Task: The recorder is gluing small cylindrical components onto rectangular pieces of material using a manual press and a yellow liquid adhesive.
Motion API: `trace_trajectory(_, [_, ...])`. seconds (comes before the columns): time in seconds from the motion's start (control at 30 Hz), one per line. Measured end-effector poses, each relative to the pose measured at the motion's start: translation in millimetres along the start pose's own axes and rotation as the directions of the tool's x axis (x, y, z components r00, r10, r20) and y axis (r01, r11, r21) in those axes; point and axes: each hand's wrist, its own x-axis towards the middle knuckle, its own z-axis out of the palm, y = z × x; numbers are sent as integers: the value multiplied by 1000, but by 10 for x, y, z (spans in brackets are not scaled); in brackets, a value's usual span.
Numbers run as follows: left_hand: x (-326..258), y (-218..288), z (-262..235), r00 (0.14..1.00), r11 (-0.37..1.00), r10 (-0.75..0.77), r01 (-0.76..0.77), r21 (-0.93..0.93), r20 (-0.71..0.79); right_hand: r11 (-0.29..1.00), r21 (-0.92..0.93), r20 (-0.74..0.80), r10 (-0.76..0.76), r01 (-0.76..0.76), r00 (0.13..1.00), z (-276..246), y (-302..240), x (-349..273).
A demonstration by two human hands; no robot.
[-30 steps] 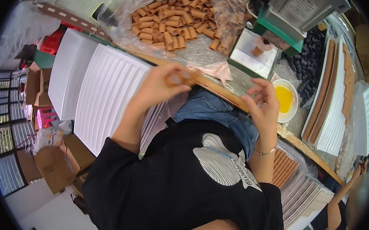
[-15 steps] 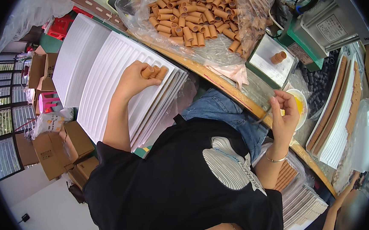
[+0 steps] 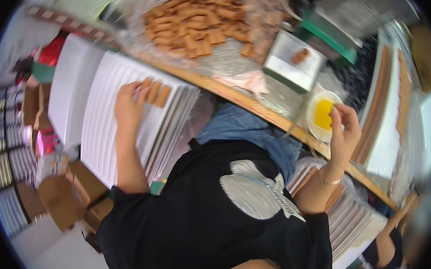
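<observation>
My left hand (image 3: 130,100) is over a stack of white ridged trays (image 3: 111,122). Its thumb and fingers close on the leftmost of three short orange-brown tubes (image 3: 153,91), which lie side by side at the top tray's far corner. My right hand (image 3: 344,131), a bracelet at its wrist, is raised by the rim of a white bowl (image 3: 312,122) with something yellow (image 3: 323,114) in it. Its thumb and forefinger are pinched together; whatever may be between them is too blurred to see. Another brown tube (image 3: 300,56) stands on a metal-topped green block (image 3: 281,51).
A heap of brown tubes (image 3: 198,21) lies in clear plastic on the bench, whose wooden edge (image 3: 228,93) runs before me. A grey-and-green machine (image 3: 332,40) stands beyond the block. Tube-filled trays (image 3: 380,141) are at right, near another person's arm (image 3: 387,246). Cardboard boxes (image 3: 61,198) sit at left.
My left hand has shifted toward the left end of the three tubes, which now lie more spread out. My right hand has closed its fingers beside the bowl. The whole view has shifted and blurred.
</observation>
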Motion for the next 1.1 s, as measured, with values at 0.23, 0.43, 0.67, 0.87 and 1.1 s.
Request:
trace_trajectory(0.23, [34,-98,-233,935,961,206,-137,-241,288,934,-356,77,4,24,997,-218,442,760])
trace_trajectory(0.43, [99,91,-369,938,951,33,77,-300,345,818,-570,230,64,81,971,212,494,1231])
trace_trajectory(0.67, [953,880,-189,844,876,462,-387,-289,272,587,-773,263,-52,243,963,434,620,1336])
trace_trajectory(0.87, [1501,1341,420,592,614,735,-788,47,330,740,-666,97,-38,93,995,53,507,1098])
trace_trajectory(1.1, [1543,1397,373,562,609,741,-793,-13,368,886,-400,7,-255,236,967,-261,448,324])
